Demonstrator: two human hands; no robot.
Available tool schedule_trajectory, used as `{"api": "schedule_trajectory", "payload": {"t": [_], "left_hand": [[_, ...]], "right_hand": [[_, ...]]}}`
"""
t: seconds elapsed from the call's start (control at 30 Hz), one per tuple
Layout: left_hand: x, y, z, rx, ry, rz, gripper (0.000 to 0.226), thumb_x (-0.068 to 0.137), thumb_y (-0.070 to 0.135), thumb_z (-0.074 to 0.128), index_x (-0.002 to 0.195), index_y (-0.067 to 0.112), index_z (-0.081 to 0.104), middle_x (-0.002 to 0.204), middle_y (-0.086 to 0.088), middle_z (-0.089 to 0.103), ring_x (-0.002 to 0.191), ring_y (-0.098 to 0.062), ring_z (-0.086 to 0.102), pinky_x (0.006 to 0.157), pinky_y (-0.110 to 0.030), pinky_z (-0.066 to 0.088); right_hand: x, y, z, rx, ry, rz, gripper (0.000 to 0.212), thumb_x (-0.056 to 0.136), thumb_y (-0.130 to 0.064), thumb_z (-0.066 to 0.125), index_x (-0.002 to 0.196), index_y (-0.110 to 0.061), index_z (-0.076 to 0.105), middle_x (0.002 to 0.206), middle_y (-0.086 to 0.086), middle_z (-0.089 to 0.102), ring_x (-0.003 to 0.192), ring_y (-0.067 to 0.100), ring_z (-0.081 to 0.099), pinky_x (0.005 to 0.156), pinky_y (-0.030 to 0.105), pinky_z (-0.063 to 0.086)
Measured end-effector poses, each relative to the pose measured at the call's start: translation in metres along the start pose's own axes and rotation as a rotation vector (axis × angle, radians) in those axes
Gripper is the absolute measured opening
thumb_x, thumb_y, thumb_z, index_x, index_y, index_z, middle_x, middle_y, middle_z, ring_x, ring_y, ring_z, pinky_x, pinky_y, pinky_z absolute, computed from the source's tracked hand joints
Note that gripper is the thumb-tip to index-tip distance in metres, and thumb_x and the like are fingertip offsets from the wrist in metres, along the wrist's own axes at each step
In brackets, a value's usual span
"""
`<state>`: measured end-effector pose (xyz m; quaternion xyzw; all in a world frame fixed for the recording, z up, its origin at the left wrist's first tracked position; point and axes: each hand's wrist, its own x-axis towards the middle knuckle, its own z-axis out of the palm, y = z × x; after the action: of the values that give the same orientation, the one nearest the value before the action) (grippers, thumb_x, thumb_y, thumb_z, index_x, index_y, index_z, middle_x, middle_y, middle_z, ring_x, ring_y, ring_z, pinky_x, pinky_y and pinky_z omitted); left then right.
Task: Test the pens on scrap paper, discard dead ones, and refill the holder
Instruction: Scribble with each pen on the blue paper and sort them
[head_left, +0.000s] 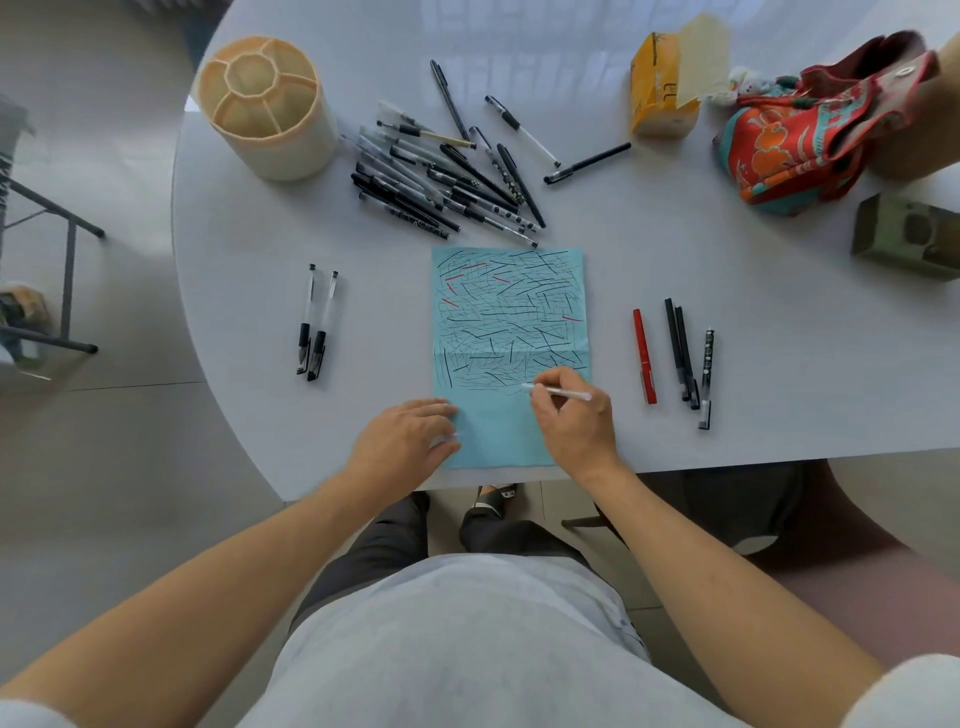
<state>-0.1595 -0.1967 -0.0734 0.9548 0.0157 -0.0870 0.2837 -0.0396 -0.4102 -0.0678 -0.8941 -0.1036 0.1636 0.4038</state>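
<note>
A light blue scrap paper (511, 312) covered in black and red strokes lies in front of me on the white table (727, 249). My right hand (574, 415) grips a clear white pen (558, 391) with its tip on the paper's lower part. My left hand (402, 436) rests on the paper's lower left corner and seems to hold a small clear cap. A heap of black and clear pens (441, 176) lies beyond the paper. The beige divided holder (267, 106) stands at the far left, with no pens in it.
Two clear pens (317, 325) lie left of the paper. A red pen (644, 356) and three black ones (688, 358) lie to its right. A yellow tissue pack (662, 85), a red patterned bag (826, 130) and a green box (906, 236) sit at the far right.
</note>
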Motion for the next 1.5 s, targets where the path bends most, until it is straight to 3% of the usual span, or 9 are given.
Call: {"api": "schedule_trajectory", "payload": {"t": [0.13,0.23,0.6,0.83,1.0,1.1,1.23,1.37,1.5], "left_hand": [[0.006,0.003,-0.003,-0.077,0.050,-0.110,0.021,0.092,0.040,0.067,0.101,0.023,0.075,0.117,0.009,0.072,0.112,-0.013,0.064,0.090,-0.031,0.049],[0.011,0.008,-0.006,-0.126,0.052,-0.125,0.024,0.094,0.045,0.062,0.101,0.025,0.073,0.111,0.011,0.072,0.102,-0.012,0.064,0.085,-0.031,0.050],[0.023,0.030,-0.021,-0.192,0.007,-0.101,0.016,0.092,0.039,0.065,0.085,0.026,0.071,0.059,0.018,0.051,0.056,-0.003,0.046,0.056,-0.029,0.040],[0.030,0.024,-0.041,-0.143,0.022,-0.127,0.012,0.091,0.030,0.070,0.089,0.019,0.076,0.068,0.005,0.070,0.057,-0.014,0.054,0.057,-0.028,0.042],[0.035,-0.006,-0.069,-0.222,0.137,-0.384,0.016,0.092,0.035,0.066,0.084,0.022,0.072,0.066,0.003,0.067,0.065,-0.021,0.060,0.062,-0.035,0.049],[0.025,-0.049,-0.085,-0.222,0.332,-0.620,0.026,0.092,0.036,0.065,0.078,0.015,0.072,0.071,-0.001,0.065,0.072,-0.021,0.058,0.068,-0.036,0.047],[0.002,-0.109,-0.091,-0.185,0.401,-0.822,0.034,0.093,0.037,0.061,0.067,0.015,0.063,0.058,0.002,0.058,0.063,-0.023,0.055,0.055,-0.032,0.040],[-0.010,-0.138,-0.086,-0.289,0.431,-0.969,0.011,0.091,0.038,0.065,0.093,0.027,0.062,0.073,0.008,0.063,0.068,-0.006,0.057,0.057,-0.027,0.039],[-0.012,-0.147,-0.078,-0.325,0.392,-0.975,0.017,0.088,0.040,0.067,0.098,0.030,0.059,0.077,0.008,0.064,0.072,-0.010,0.061,0.054,-0.027,0.042]], "right_hand": [[-0.004,-0.013,-0.007,0.438,-0.039,0.190,0.009,0.094,-0.011,0.062,0.089,-0.017,0.066,0.079,0.009,0.075,0.065,0.020,0.070,0.060,0.032,0.060],[-0.012,-0.023,-0.009,0.600,-0.166,0.260,0.004,0.095,-0.007,0.063,0.092,-0.008,0.065,0.080,0.015,0.076,0.062,0.022,0.069,0.065,0.034,0.062],[-0.017,-0.037,-0.001,0.652,-0.316,0.285,0.008,0.100,-0.007,0.063,0.094,-0.004,0.066,0.080,0.016,0.075,0.062,0.027,0.065,0.068,0.042,0.062],[-0.007,-0.049,0.016,0.622,-0.301,0.231,0.012,0.100,-0.010,0.062,0.090,-0.007,0.067,0.068,0.006,0.071,0.054,0.019,0.061,0.056,0.028,0.057],[0.045,-0.071,0.026,0.576,-0.370,0.219,0.013,0.096,-0.026,0.071,0.093,-0.014,0.069,0.082,0.006,0.075,0.055,0.014,0.060,0.059,0.030,0.057],[0.093,-0.077,0.028,0.425,-0.230,0.204,0.015,0.094,-0.029,0.071,0.098,-0.014,0.070,0.089,0.002,0.073,0.062,0.013,0.063,0.066,0.038,0.060],[0.157,-0.082,0.024,0.007,-0.019,0.001,0.013,0.094,-0.020,0.064,0.100,-0.013,0.073,0.091,-0.002,0.071,0.084,0.016,0.065,0.085,0.036,0.057],[0.206,-0.085,0.026,-0.358,-0.013,-0.161,0.020,0.096,-0.017,0.058,0.109,-0.012,0.072,0.111,0.009,0.071,0.100,0.027,0.064,0.085,0.038,0.055],[0.228,-0.082,0.034,-0.617,-0.061,-0.232,0.020,0.097,-0.018,0.056,0.109,-0.012,0.070,0.112,0.010,0.066,0.102,0.030,0.059,0.075,0.034,0.045]]}}
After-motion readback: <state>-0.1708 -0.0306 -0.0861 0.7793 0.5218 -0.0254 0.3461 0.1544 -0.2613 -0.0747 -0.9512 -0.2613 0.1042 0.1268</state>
